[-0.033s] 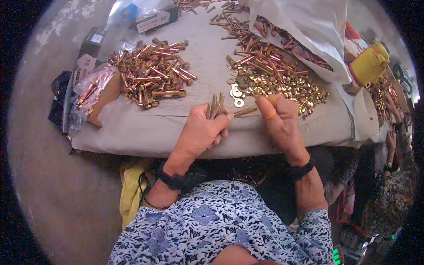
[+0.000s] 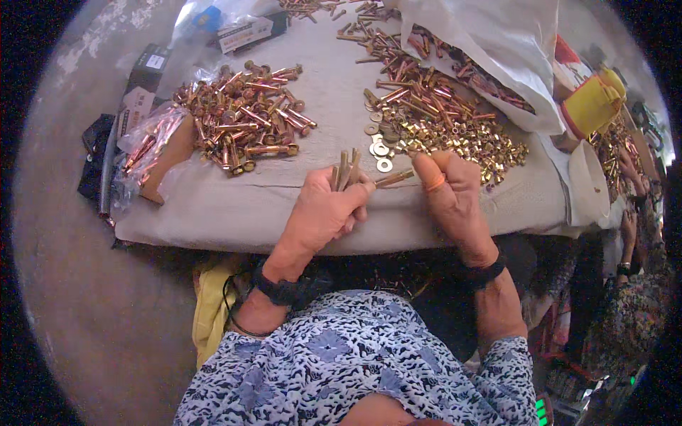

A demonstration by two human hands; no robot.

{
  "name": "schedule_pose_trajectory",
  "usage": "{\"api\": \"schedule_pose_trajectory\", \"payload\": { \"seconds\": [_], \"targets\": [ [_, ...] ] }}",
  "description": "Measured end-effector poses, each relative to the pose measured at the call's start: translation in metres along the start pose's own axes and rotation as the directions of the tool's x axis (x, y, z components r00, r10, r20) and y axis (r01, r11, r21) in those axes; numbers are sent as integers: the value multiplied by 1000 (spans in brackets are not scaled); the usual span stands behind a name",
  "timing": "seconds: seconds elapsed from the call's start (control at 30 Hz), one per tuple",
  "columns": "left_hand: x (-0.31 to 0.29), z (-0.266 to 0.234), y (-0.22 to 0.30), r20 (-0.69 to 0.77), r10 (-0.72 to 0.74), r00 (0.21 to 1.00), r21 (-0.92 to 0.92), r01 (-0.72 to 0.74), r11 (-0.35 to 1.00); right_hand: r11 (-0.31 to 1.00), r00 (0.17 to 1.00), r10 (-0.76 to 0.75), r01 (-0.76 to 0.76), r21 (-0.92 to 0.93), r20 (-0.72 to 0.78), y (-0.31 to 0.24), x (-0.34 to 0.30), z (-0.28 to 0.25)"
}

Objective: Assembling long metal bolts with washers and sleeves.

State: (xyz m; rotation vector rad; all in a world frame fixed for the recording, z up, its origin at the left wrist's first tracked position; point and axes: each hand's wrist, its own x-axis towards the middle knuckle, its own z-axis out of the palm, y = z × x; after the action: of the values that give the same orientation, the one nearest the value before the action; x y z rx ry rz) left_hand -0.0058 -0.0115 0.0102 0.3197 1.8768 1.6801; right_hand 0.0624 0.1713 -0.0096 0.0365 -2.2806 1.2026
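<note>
Several slim, brassy metal rods [image 2: 354, 165] are gripped in the left hand [image 2: 321, 211]; the right hand [image 2: 455, 192] curls, its hold unclear.

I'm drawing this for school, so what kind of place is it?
Probably a small workshop for metal hardware. A heap of coppery bolts and a pile of small brass-coloured parts lie on the table, and the person's left hand holds a bunch of metal rods.
</note>
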Motion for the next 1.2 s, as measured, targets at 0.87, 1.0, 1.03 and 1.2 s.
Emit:
{"api": "schedule_pose_trajectory", "payload": {
  "seconds": [0.87, 1.0, 1.03, 1.2],
  "targets": [
    [-2, -100, 37, -460, 324, 826, 109, -310, 944, 770, 976, -179, 219, -599, 127, 1, 9, 35],
    [-7, -64, 17, -150, 175, 973, 109, -159, 981, 798, 976, -160, 216, -562, 148, -10, 11, 30],
    [-7, -53, 15, -112, 152, 982, 99, -142, 985, 794, 982, -130, 188, -579, 140, -9, 11, 32],
    [-3, -16, 8, 34, 24, 999, -39, -23, 999, 777, 984, -73, 157, -610, 161, 0, 11, 33]
  ]
}}
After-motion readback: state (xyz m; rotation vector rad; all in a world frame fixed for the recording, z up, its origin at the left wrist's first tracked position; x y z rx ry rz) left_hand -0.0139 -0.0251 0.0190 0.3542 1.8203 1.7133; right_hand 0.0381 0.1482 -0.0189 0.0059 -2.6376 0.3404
